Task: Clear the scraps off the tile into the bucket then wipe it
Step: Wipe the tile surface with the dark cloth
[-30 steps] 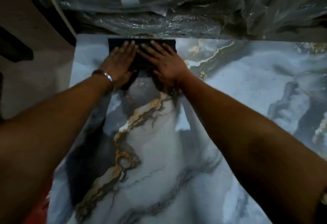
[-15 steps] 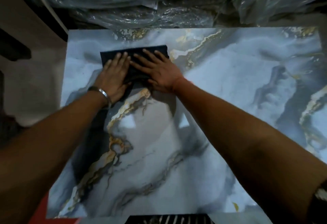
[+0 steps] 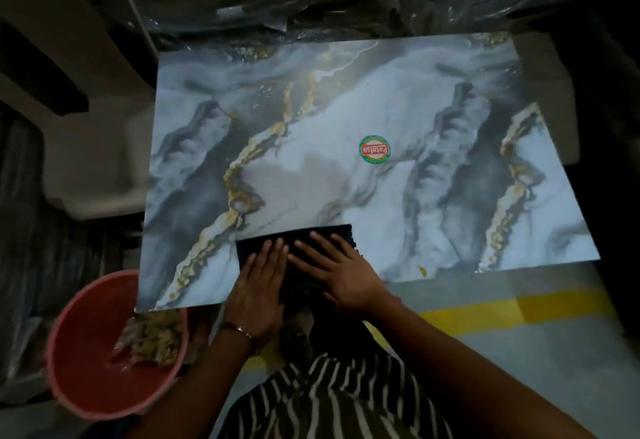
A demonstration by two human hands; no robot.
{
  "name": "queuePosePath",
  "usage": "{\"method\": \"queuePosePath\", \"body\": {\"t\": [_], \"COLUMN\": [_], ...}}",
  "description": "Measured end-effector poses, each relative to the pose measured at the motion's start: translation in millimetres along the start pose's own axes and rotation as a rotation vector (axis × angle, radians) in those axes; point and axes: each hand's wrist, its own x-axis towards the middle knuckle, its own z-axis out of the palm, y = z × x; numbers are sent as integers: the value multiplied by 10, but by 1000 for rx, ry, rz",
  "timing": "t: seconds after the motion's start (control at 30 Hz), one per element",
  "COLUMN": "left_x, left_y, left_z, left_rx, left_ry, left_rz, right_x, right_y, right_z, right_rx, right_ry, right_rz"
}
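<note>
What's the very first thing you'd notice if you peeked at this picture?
Most striking is the big marbled tile, grey and white with gold veins, with a round red and green sticker near its middle. At its near edge, the left hand and right hand press flat on a dark cloth. Off the tile's near left corner sits a pink bucket with scraps inside.

grey floor [image 3: 519, 352], marble tile [image 3: 346, 109], red bucket [image 3: 86, 352]
</note>
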Motion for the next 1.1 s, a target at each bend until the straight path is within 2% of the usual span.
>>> {"method": "queuePosePath", "body": {"t": [0.2, 0.43, 0.63, 0.93, 1.1], "left_x": [-158, 404, 1631, 4220, 5100], "left_y": [250, 167, -138, -923, -1164], "left_z": [-24, -182, -500, -1330, -1711], "left_rx": [38, -16, 22, 33, -6], "left_ry": [-50, -20, 25, 75, 68], "left_rz": [-6, 23, 17, -5, -3], "right_x": [-328, -46, 664, 2352, 2821], "right_y": [-101, 431, 1489, 3634, 4240], "right_z": [19, -57, -349, -1019, -1401], "right_rx": [-17, -10, -73, -165, -84], "right_ry": [-30, 45, 82, 155, 101], "right_rz": [40, 31, -5, -2, 29]}}
